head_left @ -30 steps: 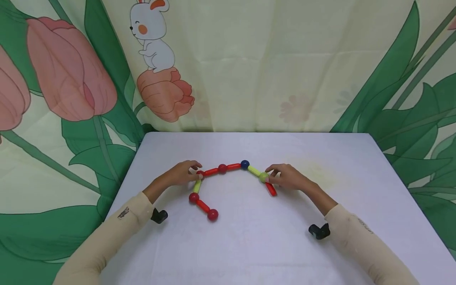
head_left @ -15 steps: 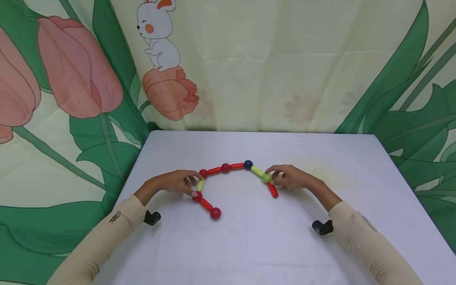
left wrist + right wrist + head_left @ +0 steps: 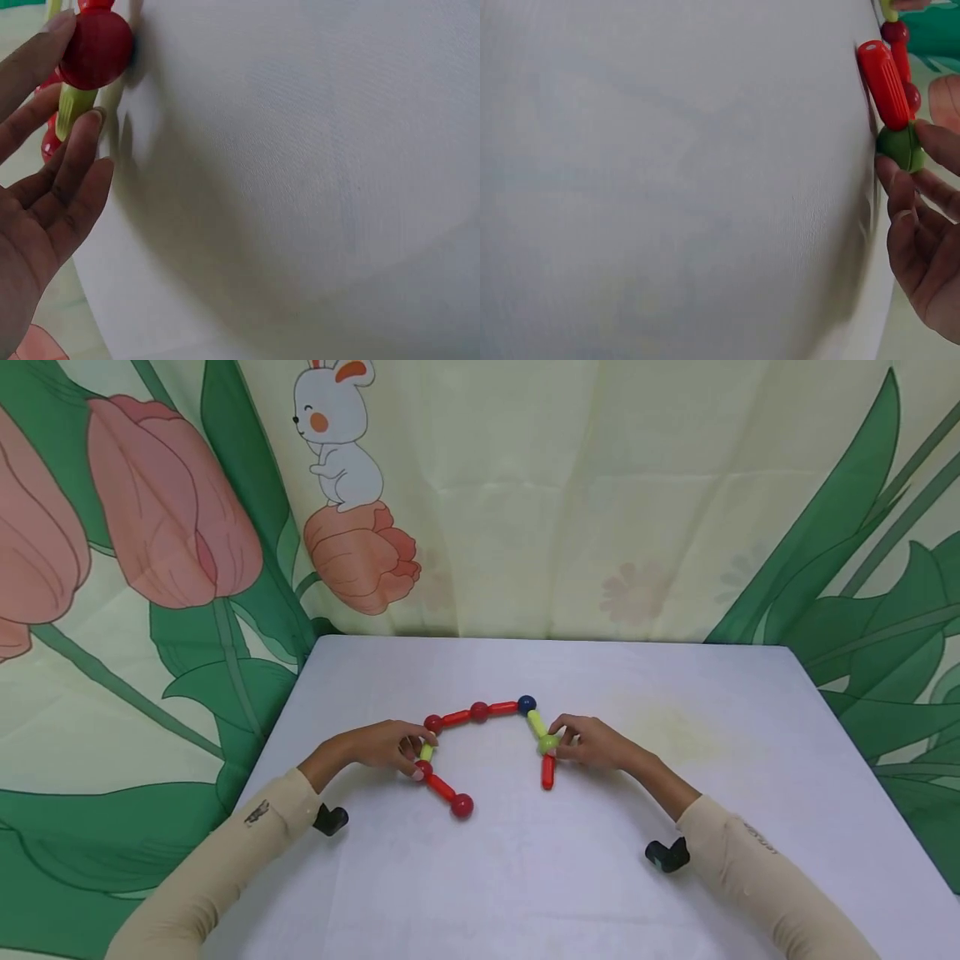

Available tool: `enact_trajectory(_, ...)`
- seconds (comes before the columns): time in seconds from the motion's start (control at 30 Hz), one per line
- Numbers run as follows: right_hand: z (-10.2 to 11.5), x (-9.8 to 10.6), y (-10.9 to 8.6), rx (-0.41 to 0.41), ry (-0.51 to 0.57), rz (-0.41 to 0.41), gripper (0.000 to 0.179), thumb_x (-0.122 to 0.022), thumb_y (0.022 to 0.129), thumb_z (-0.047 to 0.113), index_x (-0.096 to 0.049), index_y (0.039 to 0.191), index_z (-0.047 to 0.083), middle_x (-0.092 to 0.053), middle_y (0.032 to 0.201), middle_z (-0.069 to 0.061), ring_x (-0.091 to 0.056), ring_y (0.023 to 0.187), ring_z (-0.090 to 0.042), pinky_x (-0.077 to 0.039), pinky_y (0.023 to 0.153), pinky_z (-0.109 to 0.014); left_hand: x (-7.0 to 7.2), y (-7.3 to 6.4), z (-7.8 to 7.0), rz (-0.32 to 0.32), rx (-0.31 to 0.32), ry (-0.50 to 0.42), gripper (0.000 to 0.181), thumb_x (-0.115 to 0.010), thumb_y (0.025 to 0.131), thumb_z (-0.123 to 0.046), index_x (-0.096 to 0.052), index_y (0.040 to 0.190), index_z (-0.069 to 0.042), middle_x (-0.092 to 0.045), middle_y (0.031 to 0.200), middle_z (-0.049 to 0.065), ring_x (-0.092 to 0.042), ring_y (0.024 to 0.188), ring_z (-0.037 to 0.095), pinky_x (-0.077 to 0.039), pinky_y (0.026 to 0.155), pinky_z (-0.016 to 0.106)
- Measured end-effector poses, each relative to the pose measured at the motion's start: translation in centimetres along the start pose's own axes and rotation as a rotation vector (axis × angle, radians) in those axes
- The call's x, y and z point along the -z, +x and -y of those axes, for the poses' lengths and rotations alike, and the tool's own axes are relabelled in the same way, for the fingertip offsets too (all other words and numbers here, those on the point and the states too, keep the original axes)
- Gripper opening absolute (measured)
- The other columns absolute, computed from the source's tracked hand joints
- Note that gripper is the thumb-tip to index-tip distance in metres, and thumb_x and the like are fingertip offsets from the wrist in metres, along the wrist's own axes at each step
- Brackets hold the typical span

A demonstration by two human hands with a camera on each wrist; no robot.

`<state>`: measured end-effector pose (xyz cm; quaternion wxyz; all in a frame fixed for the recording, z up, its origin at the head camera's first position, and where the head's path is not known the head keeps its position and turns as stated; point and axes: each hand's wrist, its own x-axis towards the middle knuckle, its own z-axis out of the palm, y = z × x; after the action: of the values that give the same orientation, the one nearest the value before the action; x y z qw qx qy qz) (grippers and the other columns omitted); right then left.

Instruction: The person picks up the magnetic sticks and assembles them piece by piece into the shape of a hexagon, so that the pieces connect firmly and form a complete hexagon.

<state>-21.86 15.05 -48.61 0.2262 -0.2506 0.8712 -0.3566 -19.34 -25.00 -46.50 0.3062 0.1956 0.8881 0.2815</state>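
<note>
A curved chain of magnetic balls and sticks lies on the white table (image 3: 487, 877). My left hand (image 3: 386, 746) grips the short yellow-green stick (image 3: 73, 109) on the left side, its thumb against the lower red ball (image 3: 96, 51). From that ball a red stick (image 3: 441, 787) leads to the red end ball (image 3: 462, 807). On the right, fingers of my right hand (image 3: 596, 744) pinch the green ball (image 3: 548, 744). A loose-ended red stick (image 3: 548, 773) points from it toward me. Another yellow-green stick (image 3: 536, 723) joins it to the blue ball (image 3: 527, 704).
Along the top of the chain sit two more red balls, the middle one (image 3: 478, 712) between red sticks. Black wrist cameras, such as the right one (image 3: 667, 855), hang below the sleeves. Behind the table's far edge hangs a curtain (image 3: 525, 527) printed with tulips and a rabbit.
My left hand has shifted from the upper red ball down to the yellow-green stick and lower ball. My right hand has swung the green ball leftward, and its red stick now points straight toward me.
</note>
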Motion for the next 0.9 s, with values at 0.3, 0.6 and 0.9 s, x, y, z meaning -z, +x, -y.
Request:
enact_trajectory(0.3,1.1,-0.5,-0.3,0.02,-0.031,-0.032,0.025,-0.07,0.093,0.019,-0.068,0.115,0.007,-0.069,0.093,0.0,-0.058,0.07,-0.014,-0.051,0.062,-0.026,-0.5,1.5,-0.8,-0.051,0.002,0.031,0.057,-0.079,0.087,-0.029,-0.057,0.139,-0.021,-0.061,0.121,0.003,-0.057,0.111,0.02,-0.054,0.091,0.036)
enact_trajectory(0.6,1.1,0.0,-0.1,0.117,-0.079,-0.063,0.026,-0.078,0.088,0.02,-0.073,0.113,0.017,-0.069,0.104,0.003,-0.055,0.075,-0.016,-0.048,0.062,-0.024,-0.8,1.0,-0.8,-0.086,0.018,0.04,0.05,-0.081,0.085,-0.029,-0.065,0.131,-0.026,-0.056,0.12,0.001,-0.054,0.114,0.02,-0.055,0.087,0.033)
enact_trajectory(0.9,1.1,-0.3,0.8,0.109,-0.172,0.052,0.046,-0.081,0.085,0.026,-0.069,0.128,0.016,-0.067,0.112,0.001,-0.056,0.1,-0.019,-0.051,0.077,-0.029,-1.4,1.0,-1.2,-0.098,0.02,0.022,0.051,-0.086,0.08,-0.022,-0.067,0.127,-0.026,-0.05,0.119,0.003,-0.056,0.102,0.018,-0.056,0.079,0.027)
